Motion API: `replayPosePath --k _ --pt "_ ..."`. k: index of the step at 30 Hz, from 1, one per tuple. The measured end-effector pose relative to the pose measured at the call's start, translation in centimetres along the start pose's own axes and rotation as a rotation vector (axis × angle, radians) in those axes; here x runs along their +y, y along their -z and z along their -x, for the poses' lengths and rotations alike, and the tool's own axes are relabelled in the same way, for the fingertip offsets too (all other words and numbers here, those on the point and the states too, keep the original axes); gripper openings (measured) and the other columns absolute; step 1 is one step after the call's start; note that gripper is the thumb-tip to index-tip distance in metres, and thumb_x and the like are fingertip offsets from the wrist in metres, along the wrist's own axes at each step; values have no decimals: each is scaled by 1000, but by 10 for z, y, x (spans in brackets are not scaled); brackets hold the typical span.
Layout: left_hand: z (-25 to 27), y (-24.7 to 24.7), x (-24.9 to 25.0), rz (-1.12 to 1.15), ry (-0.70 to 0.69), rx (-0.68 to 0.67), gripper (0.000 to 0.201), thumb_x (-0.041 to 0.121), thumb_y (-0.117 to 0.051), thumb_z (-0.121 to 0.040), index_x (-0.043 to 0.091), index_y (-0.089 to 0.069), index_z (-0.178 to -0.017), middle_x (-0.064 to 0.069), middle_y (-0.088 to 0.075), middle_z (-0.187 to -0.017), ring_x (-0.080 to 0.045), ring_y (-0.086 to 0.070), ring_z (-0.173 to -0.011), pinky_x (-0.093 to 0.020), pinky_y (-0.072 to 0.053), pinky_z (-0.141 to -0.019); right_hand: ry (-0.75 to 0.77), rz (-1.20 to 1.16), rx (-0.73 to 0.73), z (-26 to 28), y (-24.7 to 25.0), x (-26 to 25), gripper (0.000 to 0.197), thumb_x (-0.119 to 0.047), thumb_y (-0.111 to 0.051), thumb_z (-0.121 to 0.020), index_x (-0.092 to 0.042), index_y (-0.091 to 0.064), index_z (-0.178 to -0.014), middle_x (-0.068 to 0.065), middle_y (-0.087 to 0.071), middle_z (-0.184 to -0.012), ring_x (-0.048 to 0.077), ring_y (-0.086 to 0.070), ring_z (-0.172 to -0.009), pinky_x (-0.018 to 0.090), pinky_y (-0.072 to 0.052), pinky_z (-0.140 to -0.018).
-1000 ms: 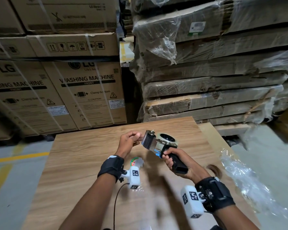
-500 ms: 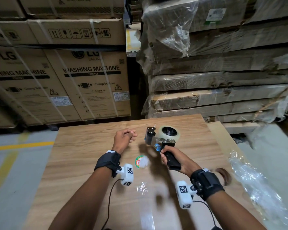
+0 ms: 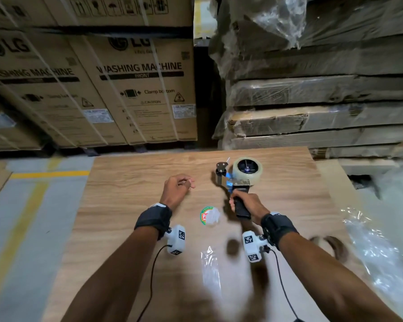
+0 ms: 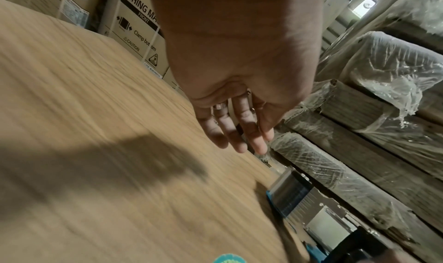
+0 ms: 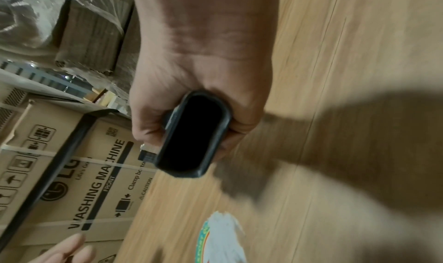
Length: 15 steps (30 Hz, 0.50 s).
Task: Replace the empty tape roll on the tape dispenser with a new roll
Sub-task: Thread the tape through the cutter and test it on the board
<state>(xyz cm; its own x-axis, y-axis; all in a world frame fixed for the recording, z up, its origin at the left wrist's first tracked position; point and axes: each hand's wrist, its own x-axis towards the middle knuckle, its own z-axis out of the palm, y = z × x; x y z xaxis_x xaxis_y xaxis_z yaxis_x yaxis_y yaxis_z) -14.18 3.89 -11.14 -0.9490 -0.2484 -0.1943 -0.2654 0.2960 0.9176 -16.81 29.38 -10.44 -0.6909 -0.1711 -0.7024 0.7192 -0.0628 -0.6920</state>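
- One tape dispenser (image 3: 233, 182) sits low over the far side of my wooden table (image 3: 126, 205), with a clear tape roll (image 3: 247, 170) on its wheel.
- My right hand (image 3: 247, 203) wraps tight round its black handle (image 5: 191, 134).
- My left hand (image 3: 176, 190) hangs beside it, fingers (image 4: 239, 130) loose, holding nothing.
- Near my hands lie a round sticker (image 3: 208, 215) and some clear wrap (image 3: 211, 270).
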Motion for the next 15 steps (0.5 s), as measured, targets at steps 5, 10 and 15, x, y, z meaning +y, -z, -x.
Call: replayPosePath --k 5,10,15 --pt "0 3 -9 -36 15 -4 20 7 -58 -93 18 -74 -93 -6 -78 -81 -23 -74 -87 -33 -58 -84 -12 18 -10 -10 4 4 18 0 -57 -94 -2 -60 -76 9 -61 -54 15 -52 -38 22 -48 -41" --pt "0 -1 -11 -58 43 2 20 4 -58 -93 16 -75 -93 -5 -77 -78 -19 -74 -83 -28 -56 -79 -63 -7 -28 -18 12 14 8 -4 -61 -93 2 -59 -88 15 -56 -64 23 -50 -48 29 -47 -45" --pt "5 -5 -5 -78 35 -9 19 4 -57 -93 7 -75 -98 -9 -78 -82 -19 -74 -86 -25 -56 -81 -43 72 15 -19 17 18 35 -17 -77 -79 10 -63 -95 19 -62 -70 28 -56 -57 36 -51 -55"
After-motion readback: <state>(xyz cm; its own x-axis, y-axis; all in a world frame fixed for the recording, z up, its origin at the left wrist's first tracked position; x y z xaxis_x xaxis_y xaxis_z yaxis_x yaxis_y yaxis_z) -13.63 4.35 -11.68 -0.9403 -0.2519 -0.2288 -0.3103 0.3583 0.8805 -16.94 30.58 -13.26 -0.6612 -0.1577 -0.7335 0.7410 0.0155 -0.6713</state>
